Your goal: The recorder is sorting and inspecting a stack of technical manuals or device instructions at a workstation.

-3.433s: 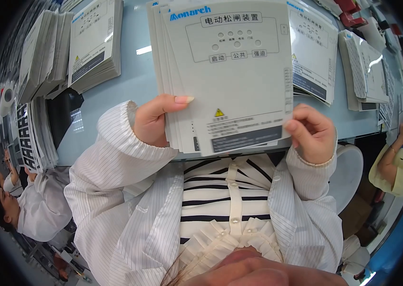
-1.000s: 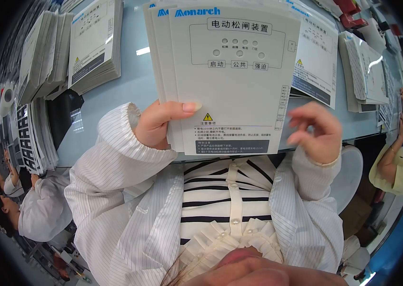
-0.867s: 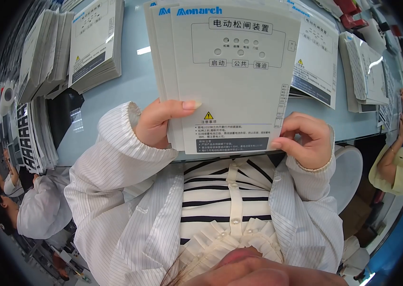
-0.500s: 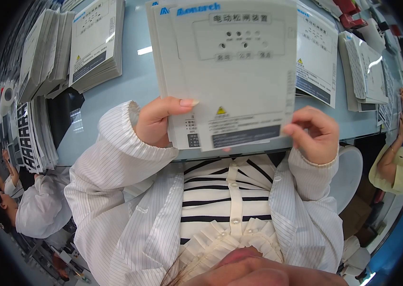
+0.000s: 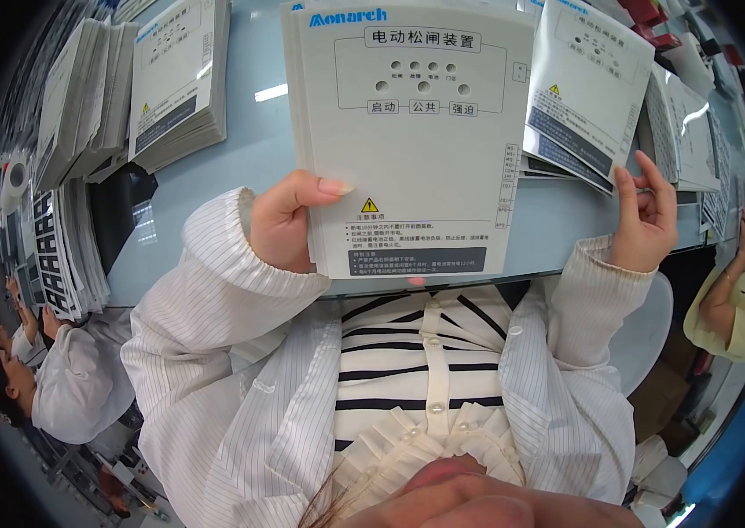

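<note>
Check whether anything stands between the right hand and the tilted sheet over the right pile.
Nothing visible does: the right hand is beside the lower corner of the tilted sheet; whether they touch is unclear.

The sheet [image 5: 416, 163] is pale grey with a slate band [image 5: 416, 262], yellow triangle [image 5: 370, 206] and blue lettering [image 5: 348, 18]; the left sleeve [image 5: 231, 264] white (finely pinstriped), shirt [image 5: 390, 373] cream with black stripes, tabletop [image 5: 253, 132] pale blue.

The foremost sheet [image 5: 425, 158] bears blue lettering [image 5: 348, 18], black characters [image 5: 423, 38] and a yellow warning triangle [image 5: 370, 206].
</note>
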`<state>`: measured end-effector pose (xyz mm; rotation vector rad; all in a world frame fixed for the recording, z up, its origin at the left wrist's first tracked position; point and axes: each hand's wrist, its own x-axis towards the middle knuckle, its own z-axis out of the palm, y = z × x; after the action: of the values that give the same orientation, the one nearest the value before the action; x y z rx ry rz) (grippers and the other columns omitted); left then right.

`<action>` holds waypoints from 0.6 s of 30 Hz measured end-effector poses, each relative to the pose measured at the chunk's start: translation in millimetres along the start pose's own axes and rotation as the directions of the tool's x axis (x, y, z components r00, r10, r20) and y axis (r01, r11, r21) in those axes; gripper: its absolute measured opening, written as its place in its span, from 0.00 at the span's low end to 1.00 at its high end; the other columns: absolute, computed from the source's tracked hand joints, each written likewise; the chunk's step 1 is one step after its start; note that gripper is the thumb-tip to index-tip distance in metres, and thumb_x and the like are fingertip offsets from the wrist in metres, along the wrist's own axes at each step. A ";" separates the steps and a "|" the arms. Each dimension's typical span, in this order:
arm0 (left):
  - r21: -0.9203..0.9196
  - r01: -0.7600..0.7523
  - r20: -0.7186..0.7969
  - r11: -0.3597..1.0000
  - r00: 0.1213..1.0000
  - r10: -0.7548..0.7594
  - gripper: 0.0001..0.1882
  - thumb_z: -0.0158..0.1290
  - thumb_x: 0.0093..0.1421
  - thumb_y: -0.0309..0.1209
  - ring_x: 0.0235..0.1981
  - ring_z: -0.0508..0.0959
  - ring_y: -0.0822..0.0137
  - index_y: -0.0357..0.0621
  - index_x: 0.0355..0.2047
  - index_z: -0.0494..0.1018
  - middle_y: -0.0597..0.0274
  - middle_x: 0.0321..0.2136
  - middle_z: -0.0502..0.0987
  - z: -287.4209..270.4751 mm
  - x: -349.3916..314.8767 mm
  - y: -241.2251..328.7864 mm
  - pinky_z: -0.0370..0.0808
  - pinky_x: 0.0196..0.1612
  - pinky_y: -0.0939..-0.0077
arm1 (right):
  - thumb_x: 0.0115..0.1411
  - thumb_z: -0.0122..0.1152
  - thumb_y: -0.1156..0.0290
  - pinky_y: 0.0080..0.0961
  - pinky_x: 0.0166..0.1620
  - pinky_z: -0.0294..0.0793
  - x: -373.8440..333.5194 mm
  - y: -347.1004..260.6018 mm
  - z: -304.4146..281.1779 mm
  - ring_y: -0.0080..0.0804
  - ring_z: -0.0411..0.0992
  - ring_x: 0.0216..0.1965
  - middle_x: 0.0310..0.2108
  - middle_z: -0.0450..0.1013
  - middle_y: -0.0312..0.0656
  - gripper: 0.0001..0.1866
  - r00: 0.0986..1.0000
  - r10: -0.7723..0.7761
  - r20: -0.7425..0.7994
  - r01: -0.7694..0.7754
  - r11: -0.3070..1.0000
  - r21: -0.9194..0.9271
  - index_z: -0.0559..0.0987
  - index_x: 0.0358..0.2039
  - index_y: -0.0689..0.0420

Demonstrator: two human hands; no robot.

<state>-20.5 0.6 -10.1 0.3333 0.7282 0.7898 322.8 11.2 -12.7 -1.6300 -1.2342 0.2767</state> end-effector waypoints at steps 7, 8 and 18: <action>0.090 0.089 0.027 0.992 0.995 -0.091 0.30 0.46 0.52 0.38 0.48 0.72 0.52 0.36 0.54 0.59 0.45 0.48 0.69 8.9 -1.6 7.9 0.68 0.52 0.60 | 0.48 0.67 0.77 0.11 0.31 0.62 -30.2 -38.4 7.6 0.16 0.64 0.26 0.26 0.68 0.32 0.12 0.937 -0.088 0.338 -0.002 0.966 0.259 0.77 0.34 0.64; 0.104 0.092 0.030 0.990 0.995 -0.095 0.31 0.46 0.53 0.38 0.48 0.72 0.51 0.36 0.55 0.58 0.45 0.49 0.68 9.8 -1.9 8.2 0.68 0.52 0.59 | 0.48 0.67 0.77 0.11 0.31 0.62 -32.2 -43.5 7.5 0.16 0.64 0.26 0.26 0.68 0.32 0.12 0.937 -0.087 0.338 -0.004 0.966 0.259 0.77 0.34 0.64; 0.087 0.109 0.144 0.990 0.982 -0.120 0.32 0.46 0.55 0.39 0.50 0.71 0.48 0.35 0.57 0.55 0.42 0.52 0.66 12.0 0.8 8.8 0.70 0.51 0.56 | 0.50 0.63 0.80 0.11 0.26 0.59 -40.6 -50.3 12.1 0.14 0.62 0.22 0.25 0.69 0.34 0.05 0.505 0.065 0.860 -0.546 0.796 0.261 0.75 0.26 0.65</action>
<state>-16.3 6.9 2.7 0.4132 0.6327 0.6213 267.3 -17.6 7.8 -1.2187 -1.3167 1.6549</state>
